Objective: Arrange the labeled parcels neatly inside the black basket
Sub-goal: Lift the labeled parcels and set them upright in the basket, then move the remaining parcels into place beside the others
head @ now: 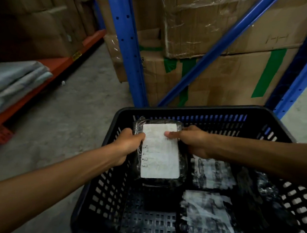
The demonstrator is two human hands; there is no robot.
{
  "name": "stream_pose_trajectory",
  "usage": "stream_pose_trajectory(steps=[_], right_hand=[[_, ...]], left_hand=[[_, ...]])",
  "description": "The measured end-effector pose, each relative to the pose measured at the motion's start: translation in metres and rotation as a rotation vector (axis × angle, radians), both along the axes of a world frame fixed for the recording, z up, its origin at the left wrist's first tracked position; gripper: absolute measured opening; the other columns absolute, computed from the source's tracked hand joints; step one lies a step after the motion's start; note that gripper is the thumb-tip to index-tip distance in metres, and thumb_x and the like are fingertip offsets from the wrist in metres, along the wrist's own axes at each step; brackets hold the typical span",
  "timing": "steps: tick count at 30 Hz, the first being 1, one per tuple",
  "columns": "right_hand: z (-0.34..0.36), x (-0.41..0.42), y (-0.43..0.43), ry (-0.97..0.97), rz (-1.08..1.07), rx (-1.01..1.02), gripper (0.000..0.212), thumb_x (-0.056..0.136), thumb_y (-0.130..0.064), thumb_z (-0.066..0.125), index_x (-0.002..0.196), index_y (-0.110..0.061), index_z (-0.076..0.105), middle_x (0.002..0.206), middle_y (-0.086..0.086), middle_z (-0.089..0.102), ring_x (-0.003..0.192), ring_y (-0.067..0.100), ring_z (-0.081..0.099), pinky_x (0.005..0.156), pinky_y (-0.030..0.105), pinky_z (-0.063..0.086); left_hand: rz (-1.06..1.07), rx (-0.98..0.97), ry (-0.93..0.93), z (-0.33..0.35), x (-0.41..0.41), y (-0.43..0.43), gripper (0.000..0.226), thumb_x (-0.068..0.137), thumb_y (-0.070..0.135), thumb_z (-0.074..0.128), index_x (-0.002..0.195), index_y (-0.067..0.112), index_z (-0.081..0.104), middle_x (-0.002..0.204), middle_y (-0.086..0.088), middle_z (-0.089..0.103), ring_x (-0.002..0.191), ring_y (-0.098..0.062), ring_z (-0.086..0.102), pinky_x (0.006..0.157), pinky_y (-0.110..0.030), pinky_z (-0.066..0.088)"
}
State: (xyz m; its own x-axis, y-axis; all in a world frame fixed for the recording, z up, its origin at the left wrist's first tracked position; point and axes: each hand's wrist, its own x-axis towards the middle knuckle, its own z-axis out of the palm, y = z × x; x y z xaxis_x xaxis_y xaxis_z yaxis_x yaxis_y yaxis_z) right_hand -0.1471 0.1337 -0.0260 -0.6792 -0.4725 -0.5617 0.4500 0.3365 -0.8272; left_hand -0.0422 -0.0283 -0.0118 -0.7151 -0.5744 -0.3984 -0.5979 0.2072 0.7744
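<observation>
A black slotted basket fills the lower middle of the view. Over its far left part I hold a black-wrapped parcel with a white label facing up. My left hand grips its left edge, and my right hand grips its right edge with the thumb on the label. Two more labeled parcels lie flat on the basket floor: one under my right forearm and one nearer to me. The basket's near left floor is bare.
Blue rack uprights and a diagonal brace stand just beyond the basket, with taped cardboard boxes stacked behind. An orange shelf beam with folded grey bags runs along the left. Grey concrete floor lies between.
</observation>
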Motion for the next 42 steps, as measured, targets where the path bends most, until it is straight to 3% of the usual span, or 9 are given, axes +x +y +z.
stream_pose_trajectory(steps=[5,9,16,20,23,27,29,35,42], right_hand=[[-0.023,0.011,-0.045,0.109,0.049,0.109,0.043,0.086,-0.035,0.073,0.112,-0.001,0.066,0.121,0.014,0.067,0.084,0.019,0.069,0.067,0.028,0.060],[-0.036,0.017,-0.058,0.338,0.295,0.757,0.100,0.082,-0.077,0.044,0.154,-0.011,0.024,0.161,0.019,0.010,0.146,0.037,0.018,0.116,0.043,0.027],[-0.050,-0.002,-0.046,0.383,0.392,0.743,0.110,0.071,-0.089,0.038,0.156,-0.020,0.025,0.165,0.019,0.007,0.149,0.041,0.010,0.119,0.048,0.020],[-0.049,-0.009,-0.028,0.528,0.481,0.594,0.086,0.087,-0.075,0.032,0.146,-0.014,0.044,0.152,0.019,0.042,0.135,0.040,0.043,0.112,0.043,0.037],[-0.046,-0.019,0.022,0.830,0.607,0.629,0.059,0.097,-0.047,0.043,0.140,-0.007,0.044,0.135,0.022,0.055,0.120,0.040,0.055,0.093,0.038,0.046],[-0.058,-0.008,0.111,1.205,0.911,0.955,0.068,0.087,-0.034,0.054,0.146,-0.008,0.034,0.139,0.018,0.049,0.126,0.036,0.049,0.099,0.042,0.046],[-0.073,0.001,0.140,1.172,1.063,1.113,0.068,0.094,-0.032,0.047,0.151,-0.001,0.025,0.151,0.025,0.036,0.139,0.038,0.037,0.114,0.045,0.033],[-0.113,0.000,0.150,1.041,1.147,1.335,0.065,0.104,-0.027,0.026,0.154,0.005,-0.002,0.163,0.029,-0.003,0.151,0.044,-0.002,0.121,0.054,0.003],[-0.152,0.001,0.125,0.955,0.953,1.447,0.074,0.104,-0.035,0.025,0.151,0.006,-0.015,0.160,0.031,-0.017,0.148,0.048,-0.011,0.121,0.056,0.003]], left_hand=[[-0.024,-0.097,-0.104,-0.022,-0.010,-0.023,0.035,0.095,0.015,0.050,0.125,0.002,0.062,0.123,-0.018,0.066,0.111,-0.035,0.064,0.100,-0.044,0.052],[-0.042,-0.177,-0.162,-0.040,-0.019,-0.019,0.038,0.095,0.019,0.055,0.131,0.007,0.059,0.130,-0.014,0.064,0.116,-0.031,0.063,0.094,-0.034,0.054],[-0.082,-0.268,-0.102,-0.044,-0.016,-0.022,0.037,0.095,0.023,0.059,0.130,0.010,0.062,0.128,-0.011,0.067,0.116,-0.028,0.064,0.099,-0.040,0.053],[-0.143,-0.396,-0.189,-0.031,-0.019,-0.012,0.057,0.094,0.020,0.060,0.147,0.006,0.043,0.139,-0.012,0.057,0.124,-0.032,0.058,0.100,-0.037,0.050],[-0.317,-0.661,-0.084,-0.023,-0.021,0.018,0.089,0.092,0.018,0.059,0.159,0.008,0.002,0.166,-0.010,0.015,0.153,-0.028,0.017,0.122,-0.034,0.023],[-0.822,-0.754,0.167,-0.030,-0.022,0.087,0.078,0.086,0.018,0.056,0.156,0.011,0.024,0.160,-0.012,0.030,0.148,-0.028,0.030,0.119,-0.036,0.032],[-1.040,-0.763,0.059,-0.051,-0.026,0.118,0.076,0.085,0.016,0.055,0.154,0.008,0.025,0.154,-0.016,0.037,0.140,-0.033,0.040,0.109,-0.042,0.044],[-1.150,-0.703,-0.543,-0.126,-0.042,0.161,0.097,0.092,0.003,0.054,0.153,0.002,-0.022,0.160,-0.020,-0.031,0.150,-0.045,-0.016,0.114,-0.051,0.033],[-1.096,-0.830,-0.536,-0.154,-0.045,0.167,0.102,0.088,-0.001,0.058,0.150,-0.003,-0.022,0.157,-0.027,-0.032,0.148,-0.047,-0.018,0.119,-0.049,0.026]])
